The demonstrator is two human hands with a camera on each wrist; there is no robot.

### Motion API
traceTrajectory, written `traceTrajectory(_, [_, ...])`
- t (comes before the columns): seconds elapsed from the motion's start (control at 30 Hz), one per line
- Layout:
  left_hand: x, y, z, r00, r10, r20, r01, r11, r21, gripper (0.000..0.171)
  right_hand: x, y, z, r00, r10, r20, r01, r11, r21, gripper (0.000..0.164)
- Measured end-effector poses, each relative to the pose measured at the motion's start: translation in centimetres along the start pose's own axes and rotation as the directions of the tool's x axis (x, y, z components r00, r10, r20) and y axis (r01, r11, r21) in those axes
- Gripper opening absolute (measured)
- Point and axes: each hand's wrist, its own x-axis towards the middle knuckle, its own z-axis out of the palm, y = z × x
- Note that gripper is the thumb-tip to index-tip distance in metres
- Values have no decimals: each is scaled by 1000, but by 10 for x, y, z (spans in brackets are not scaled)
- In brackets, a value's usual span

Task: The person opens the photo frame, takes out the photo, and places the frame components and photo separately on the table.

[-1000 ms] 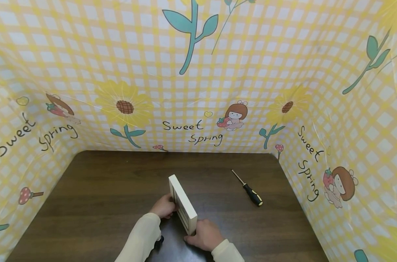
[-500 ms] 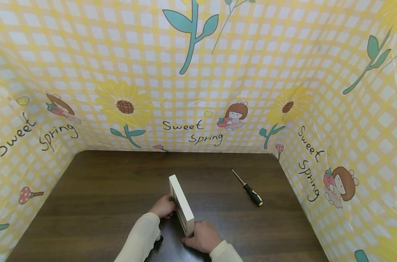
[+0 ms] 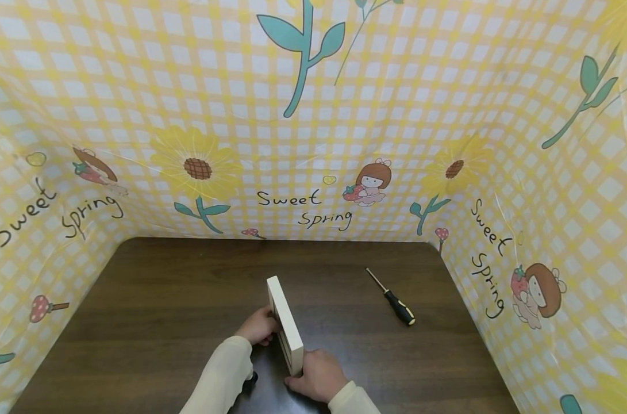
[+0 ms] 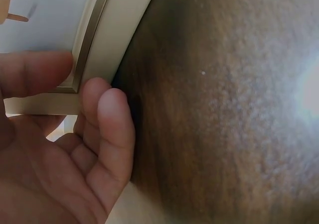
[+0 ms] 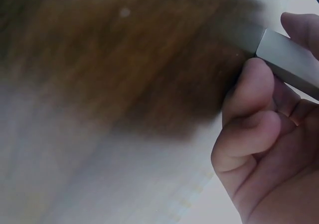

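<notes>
A cream picture frame (image 3: 285,325) stands on edge on the dark wooden table (image 3: 179,287), its narrow side facing up in the head view. My left hand (image 3: 258,326) grips its far end. In the left wrist view the thumb lies over the face of the frame (image 4: 117,32), by a gold inner lip and a pale picture, while other fingers curl behind and below. The near end is pinched by my right hand (image 3: 320,376). From the right wrist, fingers (image 5: 256,87) sit under a corner of the frame (image 5: 289,59), with the thumb on the other side.
Right of the frame lies a screwdriver (image 3: 396,305) with a black and yellow handle, its shaft pointing to the back. Yellow checked cloth (image 3: 303,144) walls the table at the back and both sides. A small black object (image 3: 251,382) shows beside the left sleeve.
The frame's near end has swung slightly to the left, and my right hand has shifted left with it. My left hand holds its place at the far end.
</notes>
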Motion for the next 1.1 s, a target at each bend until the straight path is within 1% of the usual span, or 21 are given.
traceTrajectory(0.27, [-2, 2, 0, 1000, 5, 0, -5, 1000, 2, 24, -1, -2, 2, 999, -36, -32, 35, 999, -23, 34])
traceTrajectory(0.4, [-1, 1, -1, 1000, 9, 3, -9, 1000, 18, 29, -2, -7, 0, 998, -41, -37, 40, 999, -18, 34])
traceTrajectory(0.5, [0, 0, -1, 1000, 15, 15, -15, 1000, 28, 34, -2, -10, -1, 999, -32, -30, 32, 999, -6, 34])
traceTrajectory(0.63, [3, -1, -2, 999, 22, 32, -23, 999, 34, 30, -1, -12, 0, 999, -35, -9, 35, 999, -11, 34])
traceTrajectory(0.73, [4, -3, -2, 999, 31, 31, -33, 999, 44, 29, 0, -13, 1, 999, -34, 13, 34, 999, 0, 33])
traceTrajectory(0.83, [4, -5, 0, 999, 43, 16, -43, 998, 55, 28, 0, -14, 2, 999, -27, 28, 26, 999, 19, 32])
traceTrajectory(0.93, [4, -5, 2, 998, 55, -12, -54, 996, 75, 27, 0, -16, 1, 999, -35, 25, 34, 999, 22, 32])
traceTrajectory(1.1, [2, -5, 4, 997, 58, -51, -52, 992, 115, 26, 1, -18, 0, 999, -26, 41, 25, 999, 35, 31])
